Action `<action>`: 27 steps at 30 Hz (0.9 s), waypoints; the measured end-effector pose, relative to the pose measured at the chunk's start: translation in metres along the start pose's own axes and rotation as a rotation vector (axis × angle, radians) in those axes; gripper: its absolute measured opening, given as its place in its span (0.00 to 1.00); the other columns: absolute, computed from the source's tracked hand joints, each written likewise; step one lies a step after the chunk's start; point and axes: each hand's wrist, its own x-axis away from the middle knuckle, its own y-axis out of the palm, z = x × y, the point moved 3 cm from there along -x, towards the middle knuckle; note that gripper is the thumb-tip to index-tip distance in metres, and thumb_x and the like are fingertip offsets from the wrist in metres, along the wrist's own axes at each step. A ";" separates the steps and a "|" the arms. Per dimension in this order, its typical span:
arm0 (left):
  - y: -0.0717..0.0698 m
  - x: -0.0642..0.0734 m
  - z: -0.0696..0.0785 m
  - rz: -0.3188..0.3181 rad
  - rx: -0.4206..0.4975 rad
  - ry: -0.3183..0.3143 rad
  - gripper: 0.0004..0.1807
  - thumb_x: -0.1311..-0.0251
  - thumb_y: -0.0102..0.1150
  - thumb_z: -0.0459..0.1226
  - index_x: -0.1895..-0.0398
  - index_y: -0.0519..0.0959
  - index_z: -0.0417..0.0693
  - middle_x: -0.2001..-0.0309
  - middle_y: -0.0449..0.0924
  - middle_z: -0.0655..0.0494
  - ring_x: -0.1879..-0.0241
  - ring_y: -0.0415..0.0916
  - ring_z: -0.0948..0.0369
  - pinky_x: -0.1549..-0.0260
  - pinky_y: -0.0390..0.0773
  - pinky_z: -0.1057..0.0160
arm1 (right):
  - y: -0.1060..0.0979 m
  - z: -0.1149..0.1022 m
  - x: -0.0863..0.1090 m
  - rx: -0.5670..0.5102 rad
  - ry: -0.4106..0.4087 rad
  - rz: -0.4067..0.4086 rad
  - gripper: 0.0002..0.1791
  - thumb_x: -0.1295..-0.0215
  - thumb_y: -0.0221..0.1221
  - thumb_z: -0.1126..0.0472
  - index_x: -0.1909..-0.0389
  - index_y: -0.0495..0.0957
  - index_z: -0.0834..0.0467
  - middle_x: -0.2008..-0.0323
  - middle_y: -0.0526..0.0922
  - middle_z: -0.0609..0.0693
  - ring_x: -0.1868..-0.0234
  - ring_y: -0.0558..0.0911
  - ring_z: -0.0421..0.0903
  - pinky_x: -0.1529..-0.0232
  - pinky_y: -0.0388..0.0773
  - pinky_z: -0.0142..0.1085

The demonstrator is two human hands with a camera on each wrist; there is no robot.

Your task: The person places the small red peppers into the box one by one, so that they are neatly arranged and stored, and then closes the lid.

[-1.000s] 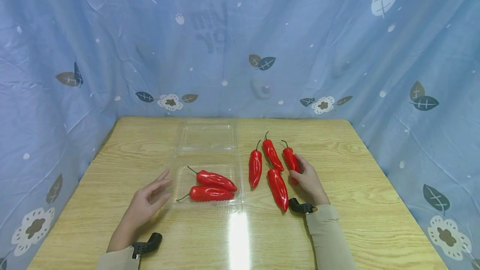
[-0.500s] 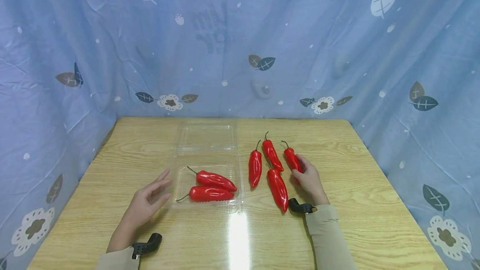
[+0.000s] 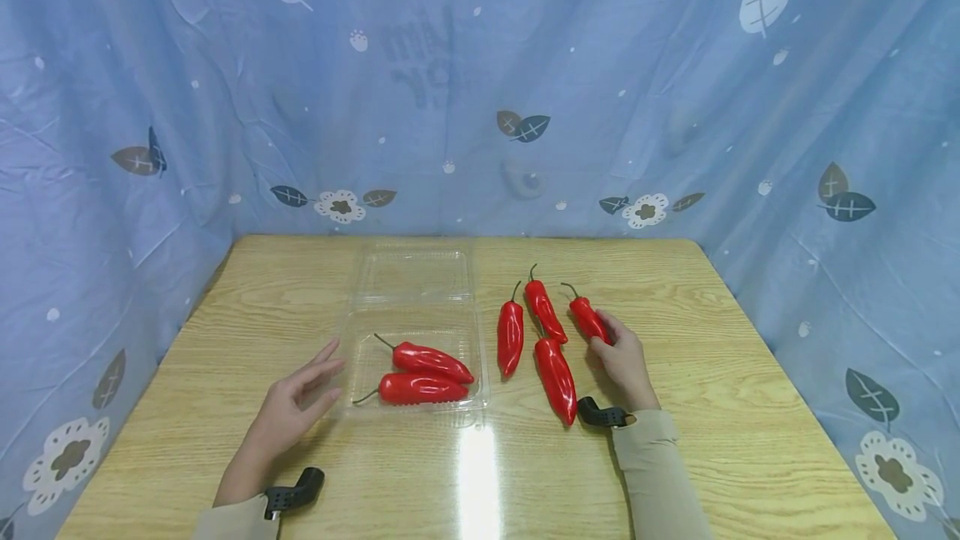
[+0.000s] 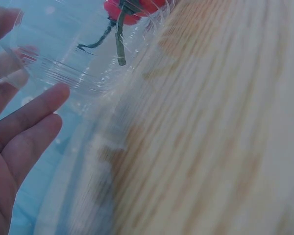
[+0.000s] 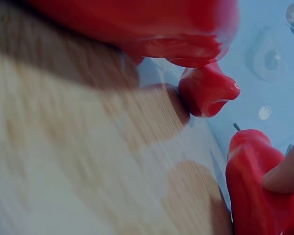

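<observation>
In the head view, my right hand (image 3: 625,361) grips the lower part of a red chili pepper (image 3: 587,317) over the right half of the table. My thumb (image 5: 284,171) presses on that pepper's side in the right wrist view, and its tip is hidden by the hand. My left hand (image 3: 288,407) has relaxed, spread fingers beside the left edge of a clear plastic clamshell box (image 3: 483,357). Inside the box's near half lie two red chili peppers, one farther back (image 3: 431,359) and one nearer (image 3: 422,388), stems to the left.
Between the box and my right hand lie three more red peppers: one at left (image 3: 511,336), one at the back (image 3: 545,311) and one in front (image 3: 557,380). The box's lid (image 3: 412,276) lies open toward the back. A blue patterned curtain (image 3: 480,90) surrounds the wooden table (image 3: 285,273).
The pepper in my right hand has slanted more, its lower end shifting right and up with my fingers. My left hand and the other peppers stay where they were.
</observation>
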 end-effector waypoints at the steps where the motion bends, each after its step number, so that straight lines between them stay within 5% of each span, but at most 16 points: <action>1: 0.000 0.000 0.000 0.000 0.000 -0.001 0.19 0.41 0.59 0.27 0.45 0.75 0.33 0.31 0.61 0.40 0.37 0.63 0.76 0.44 0.66 0.83 | 0.000 0.000 0.000 -0.002 0.000 0.000 0.32 0.38 0.50 0.68 0.31 0.60 0.60 0.34 0.66 0.60 0.45 0.70 0.52 0.48 0.71 0.41; 17: 0.001 0.001 -0.001 -0.004 -0.002 -0.005 0.19 0.41 0.59 0.27 0.45 0.75 0.32 0.31 0.61 0.40 0.38 0.64 0.76 0.44 0.67 0.83 | -0.008 -0.008 0.003 -0.050 -0.030 0.010 0.30 0.36 0.51 0.69 0.32 0.61 0.62 0.35 0.68 0.63 0.37 0.69 0.55 0.37 0.69 0.47; 27: 0.000 0.000 -0.003 -0.004 -0.005 -0.001 0.19 0.40 0.59 0.28 0.45 0.75 0.32 0.31 0.61 0.40 0.39 0.63 0.78 0.44 0.66 0.83 | -0.013 -0.022 0.005 -0.104 -0.069 0.003 0.29 0.36 0.53 0.68 0.32 0.63 0.61 0.36 0.69 0.62 0.40 0.71 0.54 0.60 0.70 0.16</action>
